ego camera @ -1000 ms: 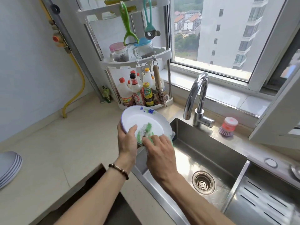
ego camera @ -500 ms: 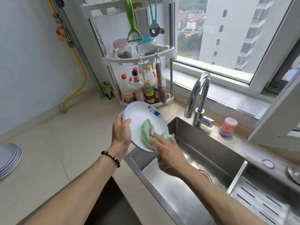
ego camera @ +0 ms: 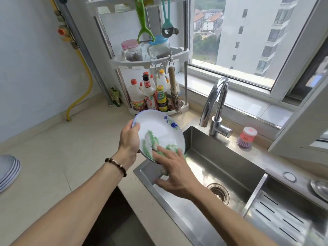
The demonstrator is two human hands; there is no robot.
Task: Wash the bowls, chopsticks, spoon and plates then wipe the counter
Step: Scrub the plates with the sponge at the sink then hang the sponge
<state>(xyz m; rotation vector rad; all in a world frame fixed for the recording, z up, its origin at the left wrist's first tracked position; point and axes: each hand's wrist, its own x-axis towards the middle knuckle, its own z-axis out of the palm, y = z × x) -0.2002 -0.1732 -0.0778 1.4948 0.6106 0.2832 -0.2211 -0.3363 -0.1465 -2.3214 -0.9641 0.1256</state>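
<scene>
Head view. Plate (ego camera: 159,128) is held tilted over the near-left corner of the sink (ego camera: 221,157), likely so suds drip into the basin rather than onto the counter (ego camera: 53,157). Left hand (ego camera: 128,139) grips the plate's left rim, thumb on the face, fingers behind, wrist cocked upward. Right hand (ego camera: 174,171) presses a green-and-white sponge (ego camera: 150,142) flat against the lower face, fingers extended and spread. More plates (ego camera: 8,169) are stacked at the counter's far left.

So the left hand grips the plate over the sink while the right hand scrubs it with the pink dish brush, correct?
Not quite. The head view shows the right hand pressing a green and white sponge on the plate, gripped by the left hand; the pink dish brush stands beside the faucet.
</scene>
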